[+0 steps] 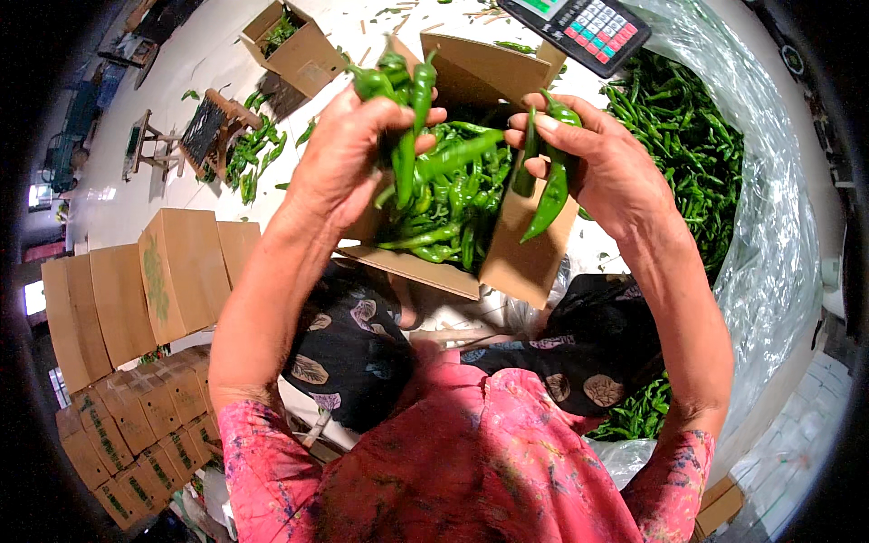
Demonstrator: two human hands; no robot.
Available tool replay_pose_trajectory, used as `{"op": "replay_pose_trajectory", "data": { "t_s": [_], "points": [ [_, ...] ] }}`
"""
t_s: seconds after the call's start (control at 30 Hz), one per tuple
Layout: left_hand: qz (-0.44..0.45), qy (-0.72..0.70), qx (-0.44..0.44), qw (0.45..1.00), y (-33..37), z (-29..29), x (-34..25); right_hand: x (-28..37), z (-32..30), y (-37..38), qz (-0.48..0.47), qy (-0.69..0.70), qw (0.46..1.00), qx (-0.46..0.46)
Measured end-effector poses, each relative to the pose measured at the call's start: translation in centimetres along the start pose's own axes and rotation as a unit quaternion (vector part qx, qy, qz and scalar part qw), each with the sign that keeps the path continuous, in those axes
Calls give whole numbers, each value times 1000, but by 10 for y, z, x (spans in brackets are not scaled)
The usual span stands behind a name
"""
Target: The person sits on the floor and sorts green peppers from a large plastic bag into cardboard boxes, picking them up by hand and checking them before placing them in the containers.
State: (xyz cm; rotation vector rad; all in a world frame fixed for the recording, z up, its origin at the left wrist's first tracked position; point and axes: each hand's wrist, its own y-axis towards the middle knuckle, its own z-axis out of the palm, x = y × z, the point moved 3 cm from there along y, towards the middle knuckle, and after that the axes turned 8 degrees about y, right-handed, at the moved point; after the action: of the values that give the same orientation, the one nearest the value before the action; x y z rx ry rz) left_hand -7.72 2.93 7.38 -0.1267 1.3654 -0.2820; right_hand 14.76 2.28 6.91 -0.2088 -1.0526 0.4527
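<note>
An open cardboard box (523, 262) stands in front of my knees, with many green chili peppers (453, 204) inside. Above its left side, my left hand (348, 145) is closed round several long green peppers (418, 118), their stems pointing up and away. Over the right flap, my right hand (597, 149) grips a couple of peppers (550, 195) between thumb and fingers, the longer one hanging tip down. One more pepper (460, 156) shows blurred above the pile, between my hands; whether anything supports it I cannot tell.
To my right, clear plastic sheeting (769, 262) surrounds a large heap of peppers (679, 154). A keypad scale display (584, 32) stands beyond the box. Stacked cartons (136, 425) are on my left, with a small stool (213, 136), loose peppers (253, 158) and another box (294, 50) farther off.
</note>
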Motion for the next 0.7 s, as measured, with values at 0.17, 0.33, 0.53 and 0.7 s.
{"op": "replay_pose_trajectory", "data": {
  "t_s": [0.17,0.33,0.53,0.7],
  "points": [
    [10,1,60,998,14,-17,7,-22,-7,21,46,14,999,-22],
    [67,-10,37,997,23,-23,2,-32,-27,35,39,-56,996,-61],
    [99,28,-5,995,41,-28,8,-22,-40,38,10,-144,984,-101],
    [106,185,-22,977,45,-35,18,-1,-56,31,5,-124,990,-69]
  ]
}}
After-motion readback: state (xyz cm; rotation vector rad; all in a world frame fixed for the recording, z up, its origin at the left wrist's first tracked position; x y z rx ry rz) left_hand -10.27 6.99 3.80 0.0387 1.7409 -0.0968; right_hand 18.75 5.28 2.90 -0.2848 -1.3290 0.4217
